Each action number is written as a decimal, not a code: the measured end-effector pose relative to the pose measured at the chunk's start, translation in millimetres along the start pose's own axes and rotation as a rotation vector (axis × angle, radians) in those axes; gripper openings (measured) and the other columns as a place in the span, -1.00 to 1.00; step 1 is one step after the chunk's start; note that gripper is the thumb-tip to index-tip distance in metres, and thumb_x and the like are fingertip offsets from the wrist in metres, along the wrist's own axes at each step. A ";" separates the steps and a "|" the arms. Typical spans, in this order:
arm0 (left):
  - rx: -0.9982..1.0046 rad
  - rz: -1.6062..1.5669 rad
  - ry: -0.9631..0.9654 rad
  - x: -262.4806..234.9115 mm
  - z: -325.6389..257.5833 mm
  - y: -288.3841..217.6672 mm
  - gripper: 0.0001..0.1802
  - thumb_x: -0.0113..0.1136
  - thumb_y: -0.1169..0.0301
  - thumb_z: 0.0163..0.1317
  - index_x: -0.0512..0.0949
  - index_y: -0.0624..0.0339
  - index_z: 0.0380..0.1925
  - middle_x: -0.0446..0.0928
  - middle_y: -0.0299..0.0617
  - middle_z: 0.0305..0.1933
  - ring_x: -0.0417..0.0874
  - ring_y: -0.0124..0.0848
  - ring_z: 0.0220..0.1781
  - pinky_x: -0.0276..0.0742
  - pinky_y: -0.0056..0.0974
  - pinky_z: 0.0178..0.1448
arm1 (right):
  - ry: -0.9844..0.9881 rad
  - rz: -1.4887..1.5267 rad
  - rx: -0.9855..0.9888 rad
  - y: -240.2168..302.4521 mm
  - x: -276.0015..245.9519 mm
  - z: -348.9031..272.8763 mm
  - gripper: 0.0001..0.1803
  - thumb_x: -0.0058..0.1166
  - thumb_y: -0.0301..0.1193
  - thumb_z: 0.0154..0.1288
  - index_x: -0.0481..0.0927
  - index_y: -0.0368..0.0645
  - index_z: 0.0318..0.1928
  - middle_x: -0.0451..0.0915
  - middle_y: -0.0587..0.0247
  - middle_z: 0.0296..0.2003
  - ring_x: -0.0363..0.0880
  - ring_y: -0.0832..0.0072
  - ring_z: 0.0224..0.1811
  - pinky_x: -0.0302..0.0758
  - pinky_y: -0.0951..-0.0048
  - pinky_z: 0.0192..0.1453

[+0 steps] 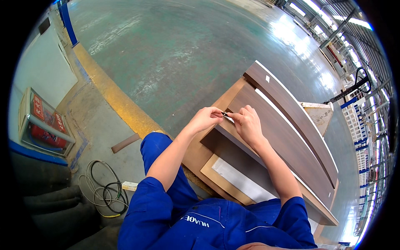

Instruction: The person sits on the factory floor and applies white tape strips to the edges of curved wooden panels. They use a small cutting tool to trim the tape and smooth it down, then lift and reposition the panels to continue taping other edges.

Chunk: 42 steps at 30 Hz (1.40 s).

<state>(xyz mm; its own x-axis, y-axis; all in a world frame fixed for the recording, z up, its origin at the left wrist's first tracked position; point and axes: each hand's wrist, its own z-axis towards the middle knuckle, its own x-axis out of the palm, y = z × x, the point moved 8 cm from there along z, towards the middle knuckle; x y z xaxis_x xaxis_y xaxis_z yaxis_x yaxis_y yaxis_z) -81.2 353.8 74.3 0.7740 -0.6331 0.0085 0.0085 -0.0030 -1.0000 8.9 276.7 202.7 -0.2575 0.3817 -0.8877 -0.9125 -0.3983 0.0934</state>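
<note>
My left hand (205, 120) and my right hand (246, 123) meet over the near left corner of a stack of dark brown panels. Between their fingertips is a small dark piece (225, 114), too small to make out its kind; both hands pinch it. Below my hands lies a wide brown panel (266, 121) with a white edge. A narrower brown panel (291, 112) with a small white label lies beside it on the far side. Under my right forearm, a brown board stands on edge beside a white-topped board (239, 179).
A pallet jack handle (352, 88) stands at the right. On the left are a coiled cable (106, 189), a loose brown strip (125, 143) on the floor, a glass-fronted box with a red fire extinguisher (48, 136), and a yellow floor curb (110, 98).
</note>
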 end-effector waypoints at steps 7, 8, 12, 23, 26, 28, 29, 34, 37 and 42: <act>0.002 0.014 -0.001 -0.8 -1.3 -3.7 -0.63 0.24 0.46 0.11 0.53 0.36 -0.05 0.62 -0.12 -0.12 0.62 -0.42 -0.07 0.53 -0.34 0.05 | -0.007 0.017 0.016 -1.5 0.4 -3.5 -0.82 0.17 -0.53 0.02 0.73 -0.06 -0.32 0.39 0.33 -0.59 0.35 0.37 -0.38 0.32 0.36 -0.29; 0.016 0.007 -0.001 -0.2 1.1 0.1 -0.61 0.25 0.45 0.09 0.53 0.37 -0.06 0.62 -0.09 -0.12 0.63 -0.38 -0.07 0.54 -0.32 0.05 | -0.011 0.009 0.006 0.1 -0.2 -2.5 -0.82 0.17 -0.53 0.02 0.73 -0.06 -0.32 0.39 0.33 -0.59 0.35 0.37 -0.38 0.32 0.36 -0.29; -0.011 -0.013 -0.009 -2.0 -0.4 3.1 -0.59 0.26 0.43 0.07 0.53 0.38 -0.05 0.62 -0.05 -0.11 0.64 -0.35 -0.06 0.55 -0.29 0.05 | -0.013 -0.002 -0.011 1.8 0.0 -2.9 -0.81 0.18 -0.53 0.01 0.72 -0.07 -0.32 0.38 0.33 -0.59 0.35 0.37 -0.39 0.32 0.36 -0.28; -0.010 0.008 0.015 0.7 -0.6 -2.5 -0.63 0.22 0.47 0.14 0.51 0.37 -0.04 0.60 -0.12 -0.10 0.61 -0.42 -0.05 0.52 -0.34 0.08 | -0.022 -0.015 -0.005 1.6 -2.7 -7.1 -0.80 0.20 -0.52 -0.03 0.72 -0.06 -0.32 0.38 0.32 -0.59 0.35 0.37 -0.40 0.34 0.36 -0.29; -0.023 0.009 0.012 0.2 -2.5 -3.9 -0.62 0.23 0.47 0.14 0.51 0.38 -0.03 0.60 -0.11 -0.09 0.61 -0.42 -0.05 0.52 -0.34 0.08 | -0.014 -0.029 -0.017 2.5 -3.1 -9.9 -0.80 0.20 -0.53 -0.02 0.72 -0.05 -0.31 0.38 0.31 -0.59 0.35 0.37 -0.40 0.34 0.37 -0.29; -0.032 0.010 0.010 -0.4 -3.3 -3.7 -0.62 0.23 0.48 0.14 0.50 0.38 -0.03 0.60 -0.10 -0.09 0.61 -0.41 -0.04 0.52 -0.34 0.09 | -0.018 -0.019 -0.043 4.2 -2.9 -10.4 -0.80 0.19 -0.54 0.00 0.72 -0.05 -0.30 0.39 0.31 -0.58 0.36 0.36 -0.40 0.34 0.36 -0.29; -0.029 0.011 0.010 -0.6 -2.9 -3.2 -0.62 0.22 0.48 0.14 0.50 0.38 -0.02 0.60 -0.10 -0.09 0.60 -0.41 -0.04 0.52 -0.34 0.09 | -0.044 0.041 -0.018 1.4 -7.8 -8.1 -0.80 0.19 -0.54 0.01 0.72 -0.06 -0.30 0.39 0.30 -0.58 0.36 0.36 -0.40 0.34 0.36 -0.29; 0.002 -0.001 0.011 -2.9 -0.3 -1.1 -0.62 0.23 0.47 0.13 0.51 0.37 -0.03 0.59 -0.09 -0.08 0.59 -0.40 -0.03 0.51 -0.33 0.10 | -0.073 0.409 0.385 -36.8 -11.9 -11.0 -0.83 0.18 -0.51 0.11 0.70 -0.13 -0.24 0.51 0.23 -0.50 0.45 0.38 -0.39 0.42 0.41 -0.24; 0.143 0.213 -0.158 -5.7 -5.8 -20.4 -0.71 0.24 0.44 0.09 0.56 0.28 -0.15 0.58 -0.16 -0.18 0.58 -0.35 -0.09 0.50 -0.30 0.03 | 0.004 0.889 0.778 -78.2 21.0 -40.3 -0.80 0.16 -0.48 0.22 0.64 -0.28 -0.15 0.65 0.23 -0.35 0.55 0.60 -0.32 0.46 0.54 -0.15; 0.390 0.653 -0.393 1.2 -36.1 -71.3 -0.88 0.26 0.40 0.04 0.58 0.17 -0.42 0.51 -0.21 -0.30 0.50 -0.22 -0.16 0.45 -0.23 -0.06 | -0.145 1.297 0.944 -82.7 32.2 -61.7 -0.88 0.14 -0.42 0.29 0.60 -0.18 -0.21 0.64 0.33 -0.31 0.51 0.70 -0.33 0.40 0.65 -0.14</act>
<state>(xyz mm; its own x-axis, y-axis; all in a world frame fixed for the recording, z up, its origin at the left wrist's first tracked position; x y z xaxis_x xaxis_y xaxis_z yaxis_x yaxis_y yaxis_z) -103.7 325.3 145.5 0.8624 -0.1004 -0.4962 -0.3542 0.5806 -0.7331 95.7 270.5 138.6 -0.9503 0.3072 0.0500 0.0876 0.1099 0.9901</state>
